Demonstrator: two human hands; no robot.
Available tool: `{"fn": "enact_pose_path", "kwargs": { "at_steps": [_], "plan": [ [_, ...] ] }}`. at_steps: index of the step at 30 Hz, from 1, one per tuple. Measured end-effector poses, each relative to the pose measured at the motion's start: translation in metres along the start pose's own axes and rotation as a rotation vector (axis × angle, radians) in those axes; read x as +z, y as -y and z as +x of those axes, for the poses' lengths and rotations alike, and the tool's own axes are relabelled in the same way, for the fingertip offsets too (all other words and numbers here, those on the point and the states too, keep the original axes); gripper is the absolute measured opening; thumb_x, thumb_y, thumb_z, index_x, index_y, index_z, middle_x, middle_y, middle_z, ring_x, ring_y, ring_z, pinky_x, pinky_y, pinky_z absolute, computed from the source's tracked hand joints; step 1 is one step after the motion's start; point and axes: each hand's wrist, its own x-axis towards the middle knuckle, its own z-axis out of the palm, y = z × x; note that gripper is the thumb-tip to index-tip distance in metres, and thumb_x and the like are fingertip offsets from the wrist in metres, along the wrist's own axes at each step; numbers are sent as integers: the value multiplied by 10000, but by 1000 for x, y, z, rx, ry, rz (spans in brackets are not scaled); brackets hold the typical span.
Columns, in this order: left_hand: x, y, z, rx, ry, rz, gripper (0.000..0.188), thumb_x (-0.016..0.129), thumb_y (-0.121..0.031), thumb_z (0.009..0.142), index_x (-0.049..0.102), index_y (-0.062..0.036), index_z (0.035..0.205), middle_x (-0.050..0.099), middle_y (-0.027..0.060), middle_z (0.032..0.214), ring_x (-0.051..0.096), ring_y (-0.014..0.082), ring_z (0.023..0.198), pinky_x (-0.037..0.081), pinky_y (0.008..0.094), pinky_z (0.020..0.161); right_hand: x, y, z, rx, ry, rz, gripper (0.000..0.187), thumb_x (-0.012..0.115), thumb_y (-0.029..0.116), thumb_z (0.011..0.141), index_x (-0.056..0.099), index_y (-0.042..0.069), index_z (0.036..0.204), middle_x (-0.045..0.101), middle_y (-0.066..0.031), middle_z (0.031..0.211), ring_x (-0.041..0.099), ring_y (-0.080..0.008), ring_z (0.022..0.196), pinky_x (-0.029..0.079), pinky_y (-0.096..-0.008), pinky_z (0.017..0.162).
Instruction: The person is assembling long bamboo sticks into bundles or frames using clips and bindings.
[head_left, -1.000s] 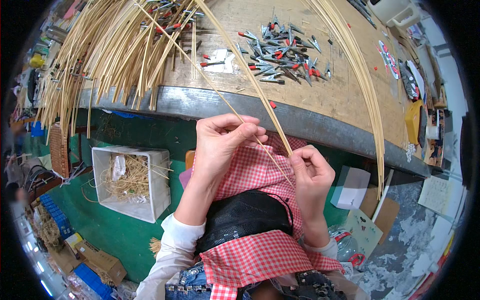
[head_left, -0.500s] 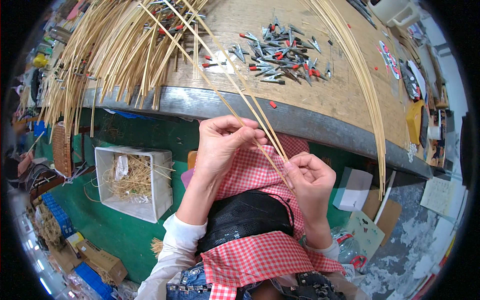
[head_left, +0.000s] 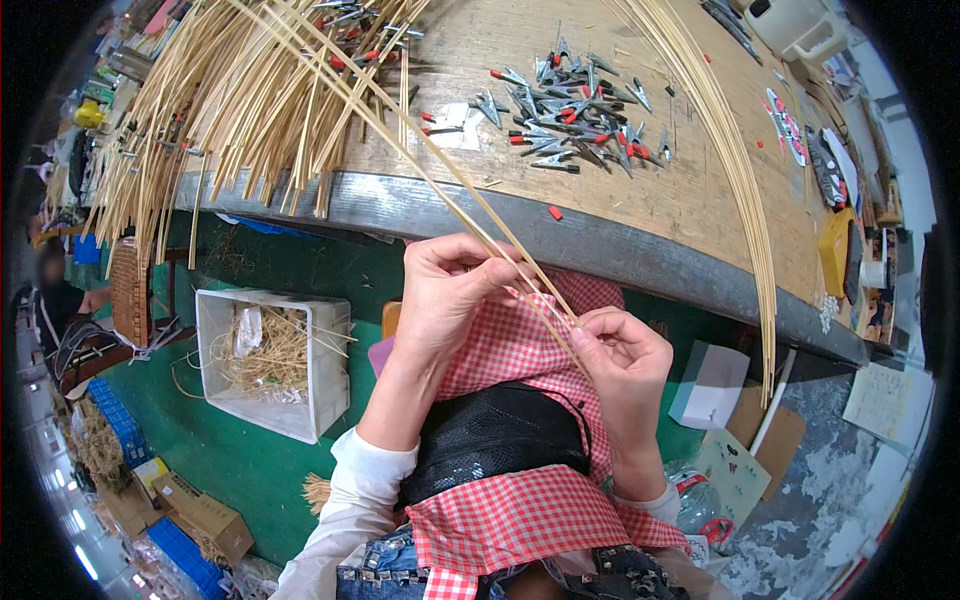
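Note:
Long thin pale bamboo-like strips [head_left: 445, 195] run from the upper left down between my hands. My left hand [head_left: 450, 285] pinches a strip between thumb and fingers, partway along its length. Just to the right, the thumb and fingers of my right hand [head_left: 622, 355] are closed on the lower ends of the strips. Both hands are above my red checked apron [head_left: 500, 520], in front of the bench edge. The exact fingertip contact is partly hidden by the curled fingers.
On the wooden bench [head_left: 620, 215] lie a pile of spring clamps [head_left: 575, 110], a large bundle of strips [head_left: 230, 120] at left and another bundle [head_left: 735, 150] at right. A white bin [head_left: 210, 370] with scraps stands on the green floor.
The strips' upper parts have swung left, and the strips above my left hand lie closer together. Both hands keep their pinch in nearly the same place. The view has shifted slightly.

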Motion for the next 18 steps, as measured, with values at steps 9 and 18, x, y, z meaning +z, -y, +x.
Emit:
{"fn": "enact_pose_path", "kwargs": {
  "at_steps": [9, 18],
  "plan": [
    [1, 4, 0, 37, -5, -36, 133, 701, -7, 782, 650, 54, 889, 681, 171, 831, 693, 239, 753, 582, 269, 587, 1, 1, 2, -27, -34, -20, 44, 624, -112, 790, 606, -76, 809, 608, -89, 895, 579, -63, 708, 466, -144, 584],
    [10, 2, 0, 20, -69, -24, 188, 736, -97, 773, 646, 36, 870, 670, 174, 763, 677, 249, 667, 536, 305, 540, 3, -1, 1, -3, -45, -91, 44, 635, -104, 790, 612, -71, 807, 606, -72, 877, 557, -52, 688, 431, -138, 550]
  ]
}}
